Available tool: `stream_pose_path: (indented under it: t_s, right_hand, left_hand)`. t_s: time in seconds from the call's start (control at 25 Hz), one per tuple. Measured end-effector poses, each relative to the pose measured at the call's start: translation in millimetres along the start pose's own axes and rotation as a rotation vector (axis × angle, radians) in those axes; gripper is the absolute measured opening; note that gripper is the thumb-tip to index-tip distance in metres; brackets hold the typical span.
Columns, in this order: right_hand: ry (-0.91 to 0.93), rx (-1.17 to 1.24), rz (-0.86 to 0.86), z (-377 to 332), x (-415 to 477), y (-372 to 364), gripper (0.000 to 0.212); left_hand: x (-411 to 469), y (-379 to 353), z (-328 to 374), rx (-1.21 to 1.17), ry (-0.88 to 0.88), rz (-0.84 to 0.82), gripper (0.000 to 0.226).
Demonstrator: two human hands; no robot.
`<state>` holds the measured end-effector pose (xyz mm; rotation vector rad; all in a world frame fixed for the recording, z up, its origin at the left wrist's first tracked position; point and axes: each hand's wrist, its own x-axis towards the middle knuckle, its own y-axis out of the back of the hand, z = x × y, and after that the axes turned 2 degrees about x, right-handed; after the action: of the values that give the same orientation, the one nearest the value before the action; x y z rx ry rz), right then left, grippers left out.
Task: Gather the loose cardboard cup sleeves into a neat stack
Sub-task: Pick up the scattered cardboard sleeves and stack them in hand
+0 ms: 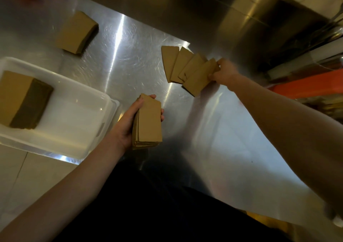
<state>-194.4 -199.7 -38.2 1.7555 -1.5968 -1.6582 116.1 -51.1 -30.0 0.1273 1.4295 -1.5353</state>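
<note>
Several fanned sleeves (pixel 185 69): loose and overlapping like a spread hand of cards, lying on the steel counter (pixel 130 56) well to the right of the white tub (pixel 74 97); not squared up.
Right hand (pixel 223 72): thumb and curled fingers pinch the end of the fan farthest from the tub, at the nearest sleeve.
Held stack (pixel 148 121): a squared bundle of sleeves, just beside the tub's right corner.
Left hand (pixel 128 123): wrapped round the held stack, with the thumb on the tub side and fingertips showing at the far edge.
Tub stack (pixel 22 100): a thick, neat pile inside the tub, at its left end.
Counter stack (pixel 76 32): another tidy pile on the steel, beyond the tub.
Done: three bundles look gathered.
Left: likely only the fan, to be closed up and added to the held stack. I cannot tell whether the piles are meant to be merged.
</note>
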Motion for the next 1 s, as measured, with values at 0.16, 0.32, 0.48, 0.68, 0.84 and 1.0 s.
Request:
stream_pose_path:
  t_s: [0.16, 0.32, 0.48, 0.68, 0.84, 1.0]
  right_hand:
    - [-0.11, 0.219, 0.069, 5.0, -8.6, -7.3, 0.058]
    - [-0.109, 0.427, 0.047, 15.6, -23.2, -6.1, 0.054]
    - [-0.057, 0.537, -0.075, 17.0, -32.4, 5.6, 0.048]
    - [0.024, 0.592, -0.289, -5.0, -24.2, 20.1, 0.05]
    - [0.03, 0.456, -0.239, -28.3, -8.4, 18.1, 0.054]
    - [0.004, 0.266, -0.19, -39.7, 6.6, 9.5, 0.061]
  left_hand:
    - [0.7, -1.0, -1.5, 0.009, 0.011, -0.013, 0.042]
    - [2.7, 0.9, -0.8, 0.017, 0.02, -0.026, 0.043]
    - [3.3, 3.1, -1.5, 0.026, 0.023, -0.035, 0.048]
    - [2.9, 2.2, -0.5, 0.019, 0.023, -0.038, 0.053]
    - [3.7, 3.8, 3.7, 0.018, 0.013, -0.029, 0.053]
    - [2.5, 8.4, 11.2, 0.012, 0.002, 0.001, 0.043]
